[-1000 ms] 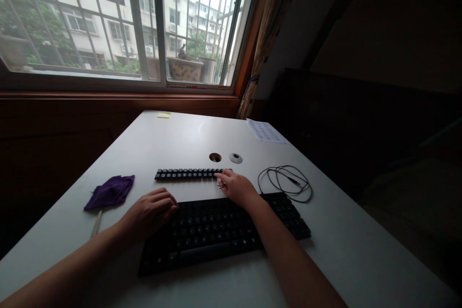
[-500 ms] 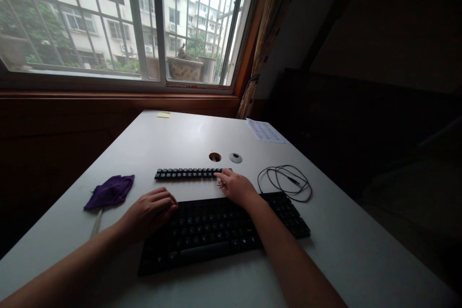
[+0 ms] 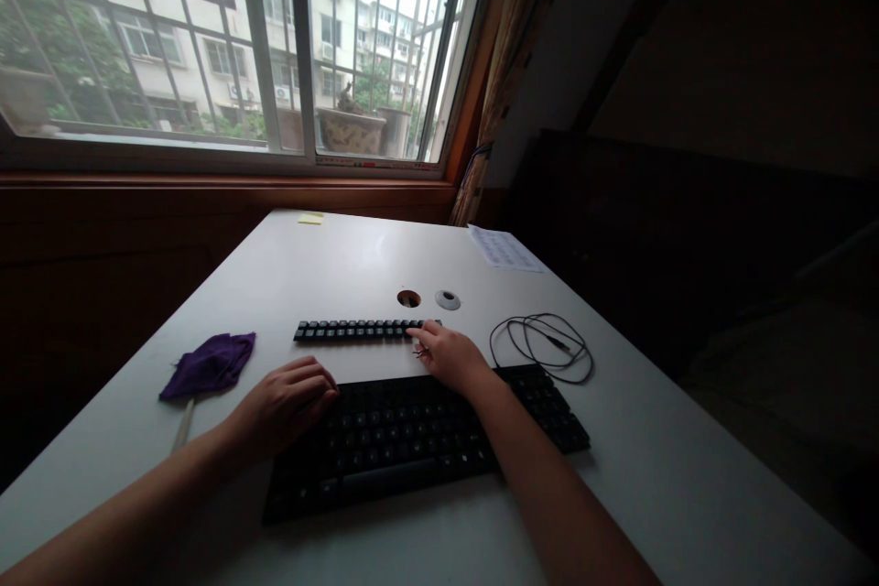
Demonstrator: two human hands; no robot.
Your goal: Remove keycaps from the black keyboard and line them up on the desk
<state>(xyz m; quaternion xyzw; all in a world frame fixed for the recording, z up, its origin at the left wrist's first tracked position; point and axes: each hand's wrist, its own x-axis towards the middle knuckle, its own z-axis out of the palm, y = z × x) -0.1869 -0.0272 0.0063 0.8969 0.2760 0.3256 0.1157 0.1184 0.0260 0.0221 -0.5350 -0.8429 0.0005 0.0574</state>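
Note:
A black keyboard (image 3: 412,439) lies at a slant in front of me, its upper rows looking dark and bare of letters. My left hand (image 3: 292,398) is closed, its curled fingers gripping the keyboard's upper left corner. Beyond the keyboard stand two neat rows of loose black keycaps (image 3: 350,330). My right hand (image 3: 450,355) reaches over the keyboard to the right end of these rows, its index finger touching a keycap. A small thin metal tool (image 3: 420,352) pokes out from under its curled fingers; most of it is hidden.
A purple cloth (image 3: 210,366) lies at the left beside a pale stick-like handle (image 3: 182,426). A coiled black cable (image 3: 542,343) sits at the right. Farther back are a cable hole (image 3: 409,299), its round cover (image 3: 449,300), a printed sheet (image 3: 504,249) and yellow notes (image 3: 311,219).

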